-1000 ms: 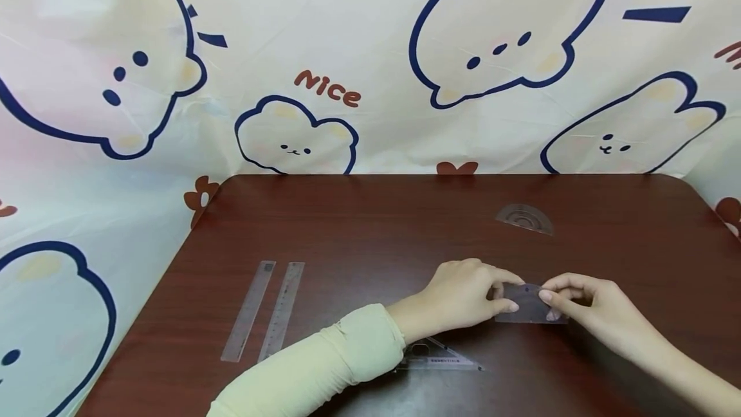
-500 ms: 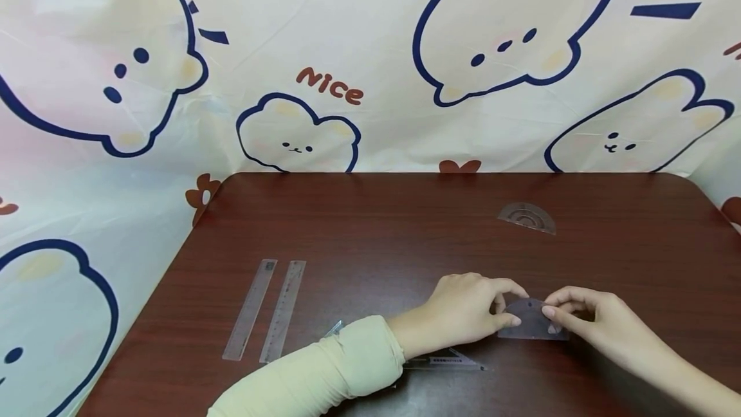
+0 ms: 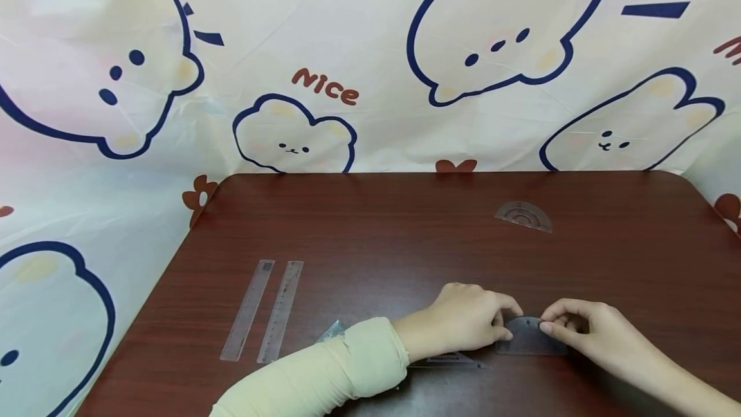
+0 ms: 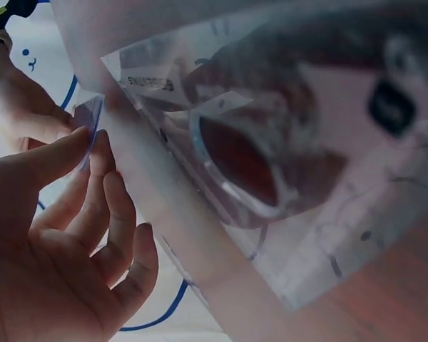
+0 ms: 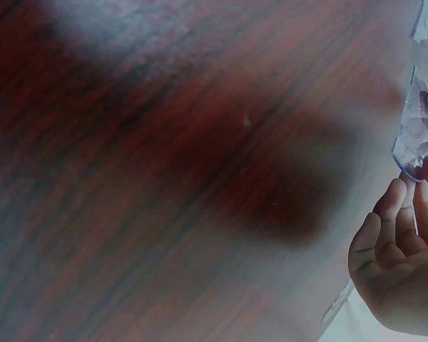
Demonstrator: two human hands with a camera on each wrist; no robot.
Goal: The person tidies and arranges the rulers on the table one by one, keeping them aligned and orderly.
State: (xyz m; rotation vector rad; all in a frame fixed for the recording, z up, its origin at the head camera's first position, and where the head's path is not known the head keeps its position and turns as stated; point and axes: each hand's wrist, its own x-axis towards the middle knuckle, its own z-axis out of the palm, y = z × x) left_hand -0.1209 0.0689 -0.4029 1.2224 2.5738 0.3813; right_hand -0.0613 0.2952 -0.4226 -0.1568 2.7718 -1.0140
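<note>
Both hands hold a clear, half-round protractor at its two sides, its curved edge up, low over the dark wooden table. The left hand pinches the left side; in the left wrist view its thumb and fingertips meet at the purplish protractor edge. The right hand pinches the other side between thumb and forefinger, and arc markings show on the protractor in the right wrist view. Under the left forearm lies a clear triangular set square, largely hidden by the sleeve and wrist.
Two clear rulers lie side by side at the left of the table. A second protractor rests flat toward the back right. Some shiny clear plastic peeks out behind the sleeve. A cartoon-printed cloth hangs behind.
Both hands have moved toward the front of the table with the protractor between them. The left wrist now covers more of the set square, and the shiny plastic behind the sleeve has come into sight.
</note>
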